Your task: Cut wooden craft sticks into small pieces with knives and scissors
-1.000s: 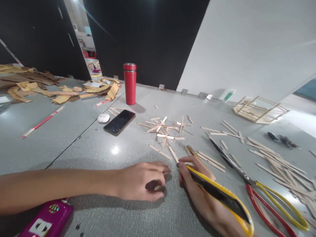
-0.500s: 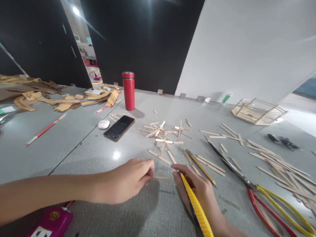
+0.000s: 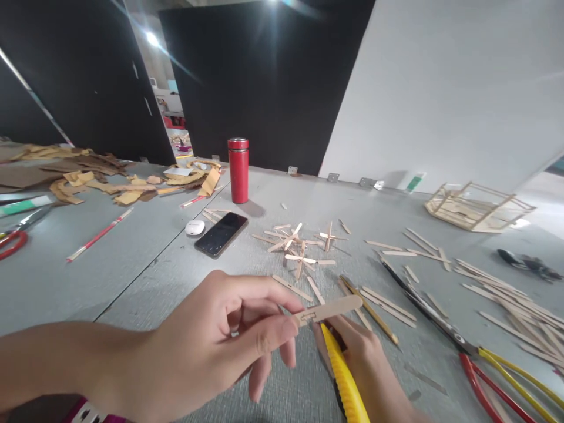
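wooden stick [image 3: 337, 307] is up off the table [image 3: 154, 294] in your left hand [image 3: 220, 341], thumb and fingers pinched on one end, likely so the marked outline near the thumb shows and faces you. your right hand [image 3: 363, 352] is closed around the yellow cutter [image 3: 342, 376], handle slanting back toward you, probably for control; blade hidden, can't tell if it touches the stick. star-like stick clusters [image 3: 300, 258] sit ahead, loose sticks [image 3: 389, 303] to the right, seemingly within reach. shears [image 3: 460, 341] lie farther right, apart from both hands, maybe to leave working room.
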Demonstrator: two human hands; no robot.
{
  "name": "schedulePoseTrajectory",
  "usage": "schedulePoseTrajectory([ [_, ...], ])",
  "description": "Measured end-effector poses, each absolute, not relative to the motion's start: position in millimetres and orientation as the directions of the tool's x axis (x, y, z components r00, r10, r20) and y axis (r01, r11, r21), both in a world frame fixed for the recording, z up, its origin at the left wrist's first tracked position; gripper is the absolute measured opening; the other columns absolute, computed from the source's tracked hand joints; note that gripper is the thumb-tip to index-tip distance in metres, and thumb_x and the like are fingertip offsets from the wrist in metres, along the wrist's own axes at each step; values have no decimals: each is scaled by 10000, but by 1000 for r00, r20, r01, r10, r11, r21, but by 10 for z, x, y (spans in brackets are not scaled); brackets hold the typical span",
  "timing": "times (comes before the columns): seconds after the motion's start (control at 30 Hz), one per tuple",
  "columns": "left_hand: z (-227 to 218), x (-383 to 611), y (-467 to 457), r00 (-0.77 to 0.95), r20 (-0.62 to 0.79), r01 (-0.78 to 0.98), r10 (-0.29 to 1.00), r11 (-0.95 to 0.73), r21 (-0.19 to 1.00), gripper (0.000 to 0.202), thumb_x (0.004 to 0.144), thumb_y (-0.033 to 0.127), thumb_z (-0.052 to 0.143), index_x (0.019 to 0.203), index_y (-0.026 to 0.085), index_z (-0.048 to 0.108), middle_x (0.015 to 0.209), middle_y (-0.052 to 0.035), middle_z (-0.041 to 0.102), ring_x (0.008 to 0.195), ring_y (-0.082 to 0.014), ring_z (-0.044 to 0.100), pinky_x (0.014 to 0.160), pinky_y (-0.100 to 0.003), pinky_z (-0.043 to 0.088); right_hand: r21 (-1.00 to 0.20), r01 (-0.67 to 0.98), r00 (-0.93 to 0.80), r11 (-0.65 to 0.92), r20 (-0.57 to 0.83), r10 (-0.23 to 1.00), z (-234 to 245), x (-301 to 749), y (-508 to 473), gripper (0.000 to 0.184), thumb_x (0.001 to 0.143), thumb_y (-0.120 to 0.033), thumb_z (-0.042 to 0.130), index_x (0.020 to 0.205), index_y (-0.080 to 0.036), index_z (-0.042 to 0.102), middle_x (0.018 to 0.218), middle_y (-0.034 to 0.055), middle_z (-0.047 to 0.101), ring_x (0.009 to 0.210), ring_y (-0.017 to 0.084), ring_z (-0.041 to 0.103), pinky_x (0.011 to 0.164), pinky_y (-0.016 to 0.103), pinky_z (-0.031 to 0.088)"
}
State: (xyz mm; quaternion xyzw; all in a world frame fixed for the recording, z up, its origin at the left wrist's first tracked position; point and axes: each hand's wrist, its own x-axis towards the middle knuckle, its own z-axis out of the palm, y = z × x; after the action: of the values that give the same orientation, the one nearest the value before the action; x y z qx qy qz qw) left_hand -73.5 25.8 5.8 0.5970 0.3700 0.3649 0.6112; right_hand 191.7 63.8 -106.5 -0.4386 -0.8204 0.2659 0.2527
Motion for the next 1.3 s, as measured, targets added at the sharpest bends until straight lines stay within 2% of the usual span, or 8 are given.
schedulePoseTrajectory([
  [0.1, 62, -731, 238, 458, -15, -2, 889, 18, 1000, 235, 1029, 426, 620, 1073, 204, 685, 806, 3, 697, 506, -41, 595, 448, -149, 360, -670, 564, -508, 483, 181, 842, -1041, 1900, 631, 395, 989, -87, 482, 1326, -269, 579, 982, 21, 700, 810, 197, 635, 723, 321, 488],
  [0.33, 29, -739, 214, 458, -15, 14, 889, 10, 1000, 242, 1029, 432, 620, 1082, 207, 690, 825, -4, 717, 502, -40, 600, 441, -146, 362, -673, 550, -523, 494, 183, 832, -975, 1875, 611, 400, 964, -62, 497, 1268, -290, 622, 965, 11, 669, 796, 197, 636, 914, 401, 512],
  [0.63, 18, -732, 205, 452, -16, 35, 892, 0, 999, 252, 1026, 430, 619, 1083, 193, 681, 817, -17, 723, 486, -53, 595, 429, -162, 354, -646, 559, -527, 520, 207, 824, -936, 1850, 604, 395, 968, -97, 479, 1281, -277, 638, 932, 38, 693, 760, 219, 663, 852, 406, 569],
  [0.87, 11, -734, 225, 456, 17, 44, 890, -42, 998, 224, 1036, 418, 607, 1095, 223, 701, 810, 5, 719, 488, -36, 593, 466, -150, 389, -613, 573, -526, 543, 233, 818, -923, 1833, 612, 305, 970, -125, 504, 1183, -264, 673, 892, 38, 697, 718, 214, 656, 864, 411, 576],
  [1.0, 21, -726, 228, 463, 27, 52, 886, -58, 997, 211, 1036, 404, 610, 1095, 230, 712, 807, 6, 718, 485, -35, 585, 476, -155, 393, -610, 569, -531, 552, 239, 813, -852, 1813, 606, 186, 1018, -207, 505, 1074, -256, 675, 835, 29, 693, 675, 207, 645, 842, 389, 584],
  [1.07, 23, -722, 227, 464, 32, 59, 885, -66, 996, 208, 1041, 400, 604, 1094, 230, 712, 807, 8, 717, 487, -32, 584, 507, -158, 417, -621, 558, -528, 550, 245, 813, -831, 1807, 608, 189, 1041, -238, 485, 1027, -251, 672, 837, 31, 696, 671, 201, 649, 824, 373, 587],
  [1.2, 27, -716, 232, 464, 29, 80, 885, -74, 994, 207, 1049, 390, 591, 1081, 220, 704, 803, 12, 713, 488, -28, 575, 562, -168, 457, -607, 549, -529, 574, 279, 801, -861, 1823, 614, 210, 1014, -218, 509, 1104, -259, 694, 898, 53, 736, 733, 225, 701, 760, 353, 595],
  [1.3, 17, -718, 236, 476, 29, 89, 879, -80, 993, 207, 1051, 386, 585, 1071, 215, 701, 801, 13, 711, 491, -29, 570, 564, -167, 457, -583, 567, -538, 582, 273, 797, -909, 1844, 614, 274, 993, -194, 540, 1206, -275, 691, 915, 56, 745, 739, 234, 704, 781, 370, 599],
])
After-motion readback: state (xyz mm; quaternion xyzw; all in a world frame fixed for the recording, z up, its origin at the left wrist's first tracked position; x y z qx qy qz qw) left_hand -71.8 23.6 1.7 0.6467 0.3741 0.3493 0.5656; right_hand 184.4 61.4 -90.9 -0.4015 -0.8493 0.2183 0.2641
